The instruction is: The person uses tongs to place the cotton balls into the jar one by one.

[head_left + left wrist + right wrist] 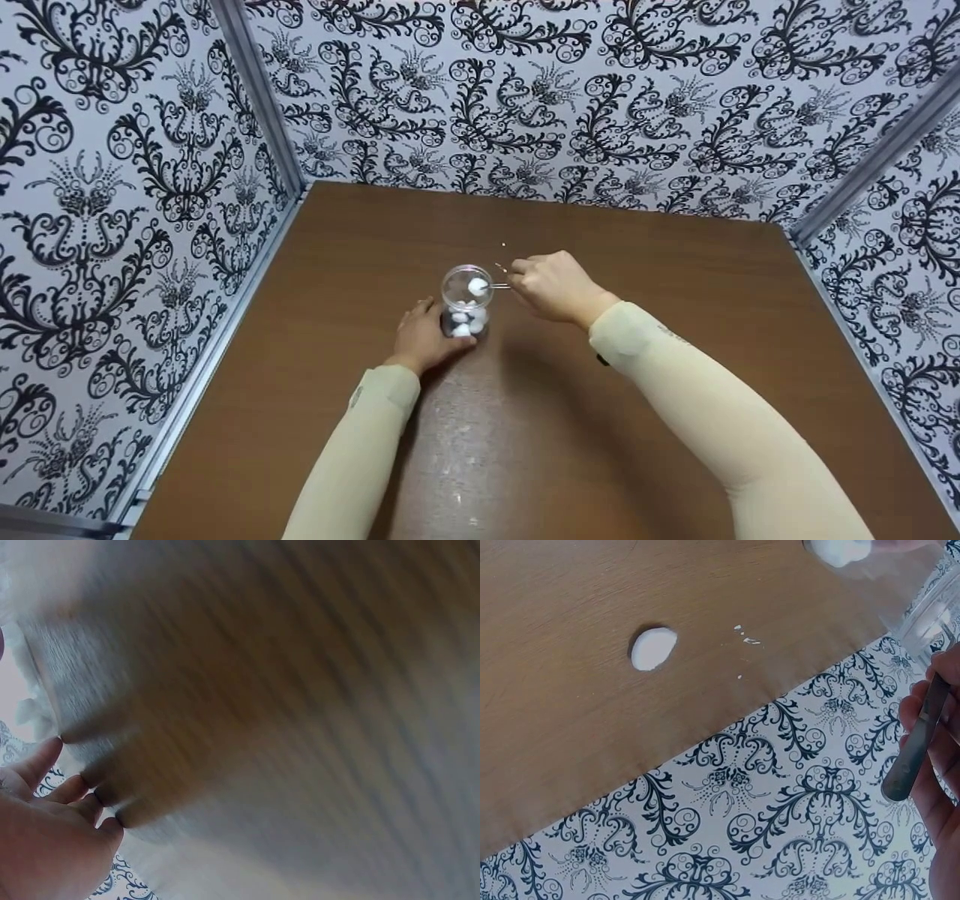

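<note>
A clear jar with several cotton balls inside stands on the table. My left hand holds it from the left, thumb across the front; the left wrist view shows that hand at its edge. My right hand grips metal tweezers, whose flat back end shows in the right wrist view. A cotton ball sits at the tweezer tips, at the jar's mouth. Another cotton ball lies on the table in the right wrist view; the right hand appears to hide it from the head view.
Small white scraps lie on the brown table behind the jar. Patterned wall panels with grey metal posts enclose the table at the back and sides. The left wrist view is largely blurred.
</note>
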The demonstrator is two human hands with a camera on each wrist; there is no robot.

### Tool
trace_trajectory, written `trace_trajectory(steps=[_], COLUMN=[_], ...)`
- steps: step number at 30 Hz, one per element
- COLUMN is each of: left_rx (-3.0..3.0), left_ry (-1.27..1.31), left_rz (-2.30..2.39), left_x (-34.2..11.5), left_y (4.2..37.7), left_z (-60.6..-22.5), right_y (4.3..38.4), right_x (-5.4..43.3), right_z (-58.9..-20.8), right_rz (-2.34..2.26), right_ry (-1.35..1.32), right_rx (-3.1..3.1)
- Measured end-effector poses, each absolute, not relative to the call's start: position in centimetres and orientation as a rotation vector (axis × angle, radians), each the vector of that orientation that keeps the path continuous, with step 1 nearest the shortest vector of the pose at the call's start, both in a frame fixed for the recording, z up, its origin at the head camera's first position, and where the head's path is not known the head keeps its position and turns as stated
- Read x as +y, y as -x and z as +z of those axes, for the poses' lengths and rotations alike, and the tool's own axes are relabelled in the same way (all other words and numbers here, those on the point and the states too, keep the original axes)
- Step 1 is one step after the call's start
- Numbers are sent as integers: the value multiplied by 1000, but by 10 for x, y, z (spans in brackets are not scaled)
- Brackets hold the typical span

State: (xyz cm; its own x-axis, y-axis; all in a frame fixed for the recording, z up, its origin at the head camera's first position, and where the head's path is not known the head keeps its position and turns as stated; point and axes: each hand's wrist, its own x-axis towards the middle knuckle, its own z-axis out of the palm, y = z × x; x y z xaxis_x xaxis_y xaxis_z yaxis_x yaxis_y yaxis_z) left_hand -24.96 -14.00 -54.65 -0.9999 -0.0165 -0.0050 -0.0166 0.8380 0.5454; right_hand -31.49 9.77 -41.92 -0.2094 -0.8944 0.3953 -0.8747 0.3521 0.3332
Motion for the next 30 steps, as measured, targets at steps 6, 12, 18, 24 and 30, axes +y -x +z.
trace_trajectory(steps=[6,12,18,24,30], left_rx=[3012,3019,3016,2990,2986], left_ry=[18,15,12,42,47], left_rz=[898,889,876,892,908], left_x=[-138,-138,-137,-139,-140], left_y=[250,252,254,253,252], left_z=[-548,-550,-550,-548,-549], right_y=[315,314,317,325,335], right_x=[100,103,114,138,171], right_z=[-420,-417,-413,-418,-434], right_rz=[-65,-74,-24,-5,-56], right_ry=[-1530,-1527,-1521,-1435,-1389], right_rx=[-2114,-2114,-2100,-2122,-2232])
